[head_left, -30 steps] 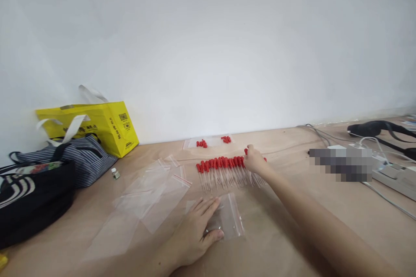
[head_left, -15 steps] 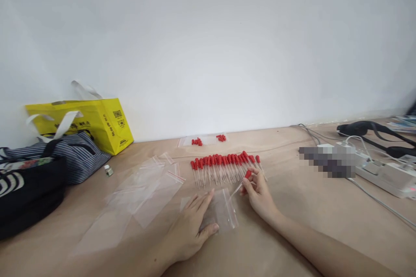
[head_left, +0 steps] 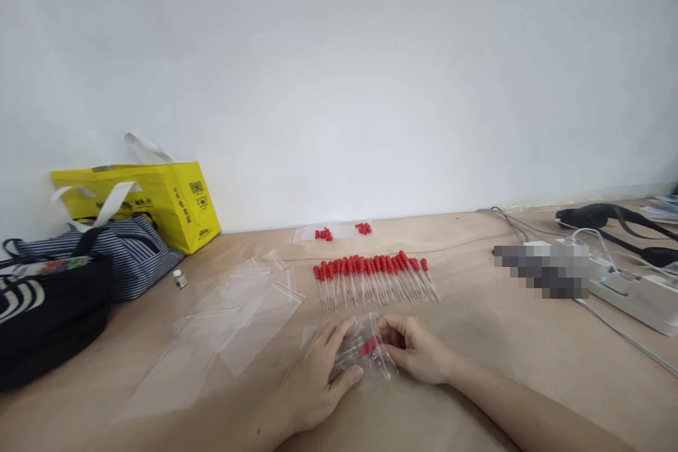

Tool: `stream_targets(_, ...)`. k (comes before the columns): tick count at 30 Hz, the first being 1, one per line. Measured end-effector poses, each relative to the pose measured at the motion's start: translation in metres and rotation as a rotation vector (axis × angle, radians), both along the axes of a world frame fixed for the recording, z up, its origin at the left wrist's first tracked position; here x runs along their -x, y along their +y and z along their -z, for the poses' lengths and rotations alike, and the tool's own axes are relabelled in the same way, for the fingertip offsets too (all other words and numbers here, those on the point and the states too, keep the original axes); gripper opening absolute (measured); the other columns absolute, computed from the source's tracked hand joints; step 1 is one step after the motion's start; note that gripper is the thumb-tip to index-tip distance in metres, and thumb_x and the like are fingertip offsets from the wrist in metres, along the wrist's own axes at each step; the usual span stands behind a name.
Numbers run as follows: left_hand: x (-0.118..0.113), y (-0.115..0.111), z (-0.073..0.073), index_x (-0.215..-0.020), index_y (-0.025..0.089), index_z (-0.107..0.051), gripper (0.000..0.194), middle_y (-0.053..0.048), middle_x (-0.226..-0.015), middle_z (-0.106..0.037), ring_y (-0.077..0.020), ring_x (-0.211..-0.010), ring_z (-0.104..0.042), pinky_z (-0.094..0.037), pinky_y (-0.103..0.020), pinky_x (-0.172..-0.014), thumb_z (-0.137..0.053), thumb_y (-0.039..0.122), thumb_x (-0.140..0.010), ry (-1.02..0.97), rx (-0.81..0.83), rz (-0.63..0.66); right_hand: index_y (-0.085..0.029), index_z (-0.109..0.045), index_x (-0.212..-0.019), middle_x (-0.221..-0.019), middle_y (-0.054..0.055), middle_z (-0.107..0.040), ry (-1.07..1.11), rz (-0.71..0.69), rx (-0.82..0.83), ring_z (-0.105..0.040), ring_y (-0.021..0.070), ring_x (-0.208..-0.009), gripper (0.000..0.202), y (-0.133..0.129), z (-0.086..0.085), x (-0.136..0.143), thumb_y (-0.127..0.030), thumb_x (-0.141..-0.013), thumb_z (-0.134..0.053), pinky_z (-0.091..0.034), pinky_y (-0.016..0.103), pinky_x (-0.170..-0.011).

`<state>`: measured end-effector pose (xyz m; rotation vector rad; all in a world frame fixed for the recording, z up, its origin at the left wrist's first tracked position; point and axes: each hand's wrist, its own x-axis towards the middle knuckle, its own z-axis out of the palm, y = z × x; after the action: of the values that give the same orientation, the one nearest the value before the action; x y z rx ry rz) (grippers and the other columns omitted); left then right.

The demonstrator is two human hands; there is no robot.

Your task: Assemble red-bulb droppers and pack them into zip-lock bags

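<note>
A clear zip bag lies on the table between my two hands. My left hand rests flat on its left part, thumb and fingers spread apart. My right hand is closed at the bag's mouth, its fingertips on the red bulb of a dropper. The dropper's clear stem lies inside the bag, toward my left hand; its tip is hard to make out. Just beyond my hands, several red-bulbed droppers lie side by side in a row, bulbs away from me.
More clear zip bags overlap at left, near a small bottle. Behind the row, a bag with red bulbs lies by the wall. A yellow bag, a striped bag and a power strip flank the table.
My right hand has brought the dropper left and down into the zip bag's mouth. My left hand stays on the bag. The view has shifted slightly.
</note>
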<state>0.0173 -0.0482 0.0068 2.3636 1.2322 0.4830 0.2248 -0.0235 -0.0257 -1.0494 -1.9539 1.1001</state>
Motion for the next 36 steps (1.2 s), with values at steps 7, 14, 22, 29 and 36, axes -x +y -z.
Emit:
stream_targets(7,0.035,0.004,-0.012,-0.129,0.029,-0.031,0.045,-0.002,-0.129,-0.043,-0.0226,-0.118,-0.037,-0.029,-0.043,-0.099,-0.039,0.038,-0.085,0.135,0.048,0.118,-0.017,-0.063,-0.083,-0.06,-0.003,-0.05,-0.045,-0.056,0.016,-0.039,0.0075,-0.052,0.016,0.003,-0.004,-0.005,-0.021,-0.077,-0.048,-0.032,0.018,-0.049)
stream_targets(14,0.028,0.002,-0.018,-0.131,0.031,-0.026,0.043,0.001,-0.137,-0.03,-0.0205,-0.125,-0.025,-0.016,-0.045,-0.104,-0.033,0.038,-0.089,0.198,0.03,0.277,-0.02,-0.068,-0.078,-0.081,0.002,-0.058,-0.096,-0.142,-0.171,-0.053,0.0134,-0.075,0.018,0.0,-0.01,-0.009,-0.022,-0.077,-0.05,-0.041,0.023,-0.067)
stream_targets(22,0.029,0.001,-0.028,-0.13,0.033,-0.025,0.048,0.002,-0.138,-0.024,-0.0238,-0.126,-0.021,-0.013,-0.048,-0.103,-0.04,0.043,-0.085,0.223,0.051,0.32,-0.017,-0.064,-0.073,-0.073,0.002,-0.064,-0.306,0.534,-0.178,-0.058,0.0134,-0.071,0.015,0.073,-0.013,-0.046,-0.02,-0.073,-0.05,-0.042,0.021,-0.064)
stream_targets(29,0.03,0.001,-0.023,-0.13,0.034,-0.027,0.046,0.001,-0.138,-0.026,-0.0238,-0.126,-0.022,-0.016,-0.049,-0.103,-0.039,0.043,-0.086,0.242,0.01,0.311,-0.012,-0.065,-0.086,-0.089,0.013,-0.061,-0.364,0.862,-0.194,-0.056,0.0217,-0.083,0.028,0.129,-0.01,-0.053,-0.031,-0.07,-0.053,-0.039,0.029,-0.075)
stream_targets(36,0.03,0.0,-0.025,-0.13,0.033,-0.027,0.048,0.0,-0.138,-0.025,-0.0242,-0.126,-0.022,-0.016,-0.049,-0.102,-0.038,0.045,-0.085,0.262,0.005,0.304,-0.014,-0.064,-0.074,-0.083,0.012,-0.06,-0.256,0.929,-0.234,-0.055,0.0231,-0.084,0.025,0.128,-0.011,-0.048,-0.034,-0.07,-0.051,-0.039,0.032,-0.076)
